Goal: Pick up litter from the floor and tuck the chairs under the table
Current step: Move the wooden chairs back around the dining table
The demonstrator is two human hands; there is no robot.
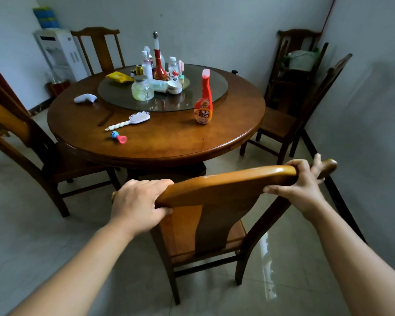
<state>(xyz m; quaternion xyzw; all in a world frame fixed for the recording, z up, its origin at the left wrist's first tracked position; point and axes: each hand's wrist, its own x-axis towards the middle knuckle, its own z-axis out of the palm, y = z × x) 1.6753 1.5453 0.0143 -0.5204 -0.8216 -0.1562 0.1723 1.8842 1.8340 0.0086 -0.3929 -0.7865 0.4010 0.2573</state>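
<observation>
A wooden chair stands right in front of me, its back toward me and its seat facing the round wooden table. My left hand grips the left end of the chair's top rail. My right hand grips the rail near its right end. The chair's seat lies mostly outside the table's edge. No litter shows on the pale tiled floor in this view.
Another chair stands at the table's left, one at its right, one behind it, and one stacked with things in the corner. Bottles, a hairbrush and a jar sit on the table. A water dispenser stands far left.
</observation>
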